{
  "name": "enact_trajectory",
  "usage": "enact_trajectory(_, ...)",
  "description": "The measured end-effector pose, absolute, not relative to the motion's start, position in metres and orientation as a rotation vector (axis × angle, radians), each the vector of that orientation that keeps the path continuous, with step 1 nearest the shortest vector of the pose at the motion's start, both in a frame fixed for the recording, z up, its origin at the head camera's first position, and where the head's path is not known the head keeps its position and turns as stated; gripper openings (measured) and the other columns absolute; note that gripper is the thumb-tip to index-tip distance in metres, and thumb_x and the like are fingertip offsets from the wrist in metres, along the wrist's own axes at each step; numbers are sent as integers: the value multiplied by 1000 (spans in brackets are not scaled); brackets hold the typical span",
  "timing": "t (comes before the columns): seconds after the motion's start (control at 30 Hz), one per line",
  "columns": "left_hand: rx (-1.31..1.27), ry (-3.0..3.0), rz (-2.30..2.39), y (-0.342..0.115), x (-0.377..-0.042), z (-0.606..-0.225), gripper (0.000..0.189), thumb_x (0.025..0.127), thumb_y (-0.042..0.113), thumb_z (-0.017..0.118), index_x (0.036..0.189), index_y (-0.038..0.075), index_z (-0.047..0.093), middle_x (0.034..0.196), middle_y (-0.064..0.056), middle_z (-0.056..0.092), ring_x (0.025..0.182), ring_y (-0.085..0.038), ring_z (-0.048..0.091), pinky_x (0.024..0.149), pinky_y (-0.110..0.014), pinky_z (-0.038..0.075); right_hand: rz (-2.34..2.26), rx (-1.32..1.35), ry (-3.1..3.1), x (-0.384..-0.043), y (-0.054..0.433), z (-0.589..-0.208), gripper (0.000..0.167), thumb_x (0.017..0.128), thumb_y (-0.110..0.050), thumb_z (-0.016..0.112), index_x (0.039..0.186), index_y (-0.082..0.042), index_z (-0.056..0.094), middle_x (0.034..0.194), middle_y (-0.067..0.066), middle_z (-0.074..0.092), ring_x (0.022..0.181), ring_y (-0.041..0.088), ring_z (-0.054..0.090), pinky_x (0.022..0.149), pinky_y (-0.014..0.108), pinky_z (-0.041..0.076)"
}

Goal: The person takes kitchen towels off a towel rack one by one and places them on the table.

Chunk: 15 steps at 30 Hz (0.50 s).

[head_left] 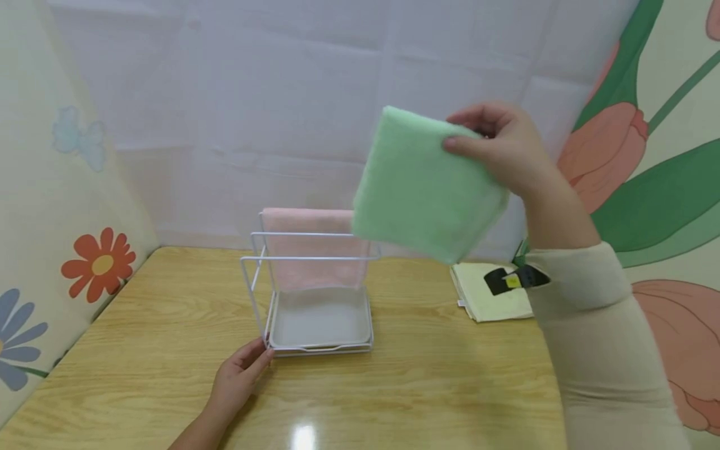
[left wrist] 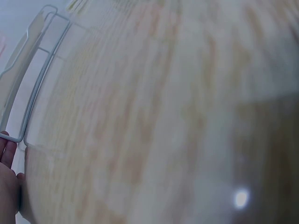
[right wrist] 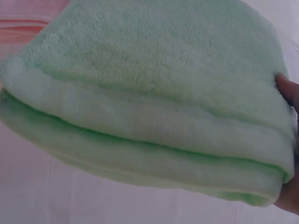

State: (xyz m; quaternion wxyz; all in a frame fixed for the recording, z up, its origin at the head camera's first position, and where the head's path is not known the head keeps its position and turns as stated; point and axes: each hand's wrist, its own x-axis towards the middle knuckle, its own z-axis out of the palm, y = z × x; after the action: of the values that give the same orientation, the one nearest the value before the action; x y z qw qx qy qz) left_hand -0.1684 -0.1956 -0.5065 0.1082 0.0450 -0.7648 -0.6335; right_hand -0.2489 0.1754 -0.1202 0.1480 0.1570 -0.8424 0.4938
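Note:
In the head view my right hand (head_left: 500,147) pinches a folded green towel (head_left: 422,187) by its upper right corner, thumb in front. The towel hangs in the air, to the right of and above a white wire rack (head_left: 306,258). Its stacked folds fill most of the right wrist view. A pink towel (head_left: 315,275) drapes over the rack's rear bar, and a pale tray (head_left: 320,317) sits in the base. My left hand (head_left: 236,378) grips the rack's front left corner between thumb and fingers. Left wrist view: fingertips (left wrist: 8,151) meet the wire corner.
A folded yellow towel (head_left: 489,300) lies on the wooden table (head_left: 427,375), right of the rack and partly behind my right sleeve. A white cloth backdrop (head_left: 281,125) stands behind the table. Flower-printed panels flank it on both sides.

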Motion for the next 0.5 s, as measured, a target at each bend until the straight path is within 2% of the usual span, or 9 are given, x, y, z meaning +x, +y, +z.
enact_trajectory(0.23,126,-2235,-1854,-194,-168,-507,39,93,11,67,124,-12,59,91,35,60,87,14,59,75,-9,53,1364,382,-2497,-247,196,-125,26,81,-26,82,104,-22,72,86,-16,69,71,4,64,59,19,55)
enact_trajectory(0.5,135,-2262,-1827,-195,-168,-506,40,94,14,67,125,-10,59,92,36,59,88,15,58,76,-8,52,1218,370,-2553,-248,215,-141,31,82,-31,80,109,-19,72,81,-20,67,69,3,63,58,20,55)
